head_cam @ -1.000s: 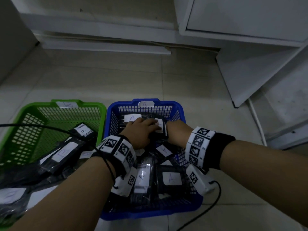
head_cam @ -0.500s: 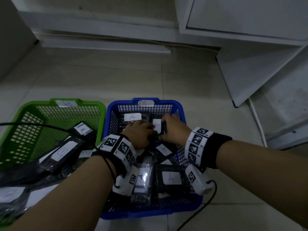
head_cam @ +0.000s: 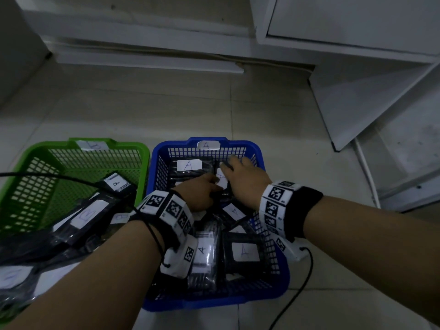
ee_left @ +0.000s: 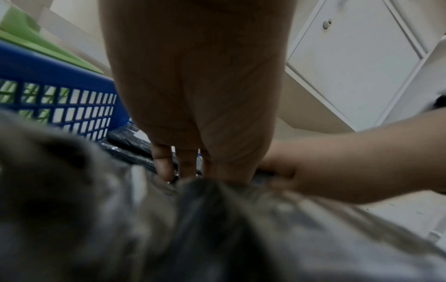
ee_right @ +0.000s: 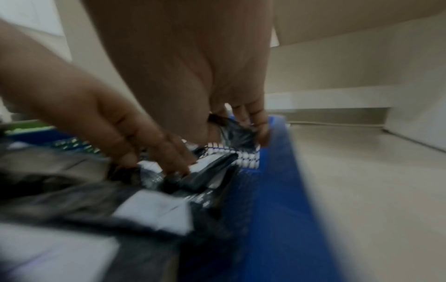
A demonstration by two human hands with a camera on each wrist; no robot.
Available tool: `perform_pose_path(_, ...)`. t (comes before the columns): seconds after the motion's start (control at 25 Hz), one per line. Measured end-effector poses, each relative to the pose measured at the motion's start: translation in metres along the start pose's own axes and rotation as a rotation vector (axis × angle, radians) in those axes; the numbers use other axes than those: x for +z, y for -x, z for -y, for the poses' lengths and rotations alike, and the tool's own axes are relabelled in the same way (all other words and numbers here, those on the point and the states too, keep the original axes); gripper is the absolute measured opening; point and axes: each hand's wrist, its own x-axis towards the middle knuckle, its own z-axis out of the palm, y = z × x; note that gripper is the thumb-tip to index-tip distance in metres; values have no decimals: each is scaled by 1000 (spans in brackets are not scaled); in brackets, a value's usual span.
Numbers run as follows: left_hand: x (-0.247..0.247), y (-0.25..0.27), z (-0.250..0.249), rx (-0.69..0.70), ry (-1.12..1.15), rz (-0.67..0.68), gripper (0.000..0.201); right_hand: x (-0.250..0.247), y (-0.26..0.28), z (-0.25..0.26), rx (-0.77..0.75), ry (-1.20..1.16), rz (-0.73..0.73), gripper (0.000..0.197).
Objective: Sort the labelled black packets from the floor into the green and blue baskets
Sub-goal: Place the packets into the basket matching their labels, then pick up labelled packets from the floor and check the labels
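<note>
Both my hands are inside the blue basket [head_cam: 260, 152], tagged A, among several black packets with white A labels [head_cam: 189, 165]. My left hand [head_cam: 202, 194] and right hand [head_cam: 242, 179] meet at one black packet [head_cam: 221, 181] near the basket's far wall. In the right wrist view my right hand [ee_right: 236, 124] pinches a crumpled black packet edge [ee_right: 237, 136], and my left hand's fingers [ee_right: 169, 158] bear on the packet beside it. In the left wrist view my left hand [ee_left: 190, 171] reaches down onto the pile. The green basket [head_cam: 128, 146], tagged B, holds B-labelled packets [head_cam: 116, 183].
A black cable [head_cam: 59, 177] crosses the green basket to my left wrist, and another cable [head_cam: 306, 270] trails on the tiles right of the blue basket. A white board [head_cam: 357, 103] leans against white cabinets [head_cam: 357, 20] at the back right.
My right hand has slid toward the blue basket's far wall, and its fingers now reach the mesh. The packet between the hands shifted with it. My left hand barely moved.
</note>
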Motion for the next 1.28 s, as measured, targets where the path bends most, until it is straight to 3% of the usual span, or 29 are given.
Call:
perform_pose_path(0.16, 0, 0, 0, 21, -4, -17, 51, 14, -3, 3, 19, 74, 176, 63)
perform_pose_path(0.4, 1, -1, 0, 96, 38, -31, 51, 9, -5, -15, -89, 134, -59, 43)
perform_pose_path(0.56, 2, -2, -1, 152, 51, -30, 48, 13, -12, -25, -180, 69, -22, 50)
perform_pose_path(0.68, 3, -5, 1, 122, 60, 1, 48, 17, -16, -30, -233, 172, -30, 48)
perform_pose_path(0.92, 3, -10, -2, 74, -34, 87, 49, 20, -17, -25, -162, 24, 83, 51)
perform_pose_path(1.16, 5, -11, 1, 45, -35, 100, 50, 16, -11, -23, -52, -92, -51, 44)
perform_pose_path(1.28, 7, -12, 1, 26, -29, 109, 51, 9, -10, -22, -26, -35, -66, 41)
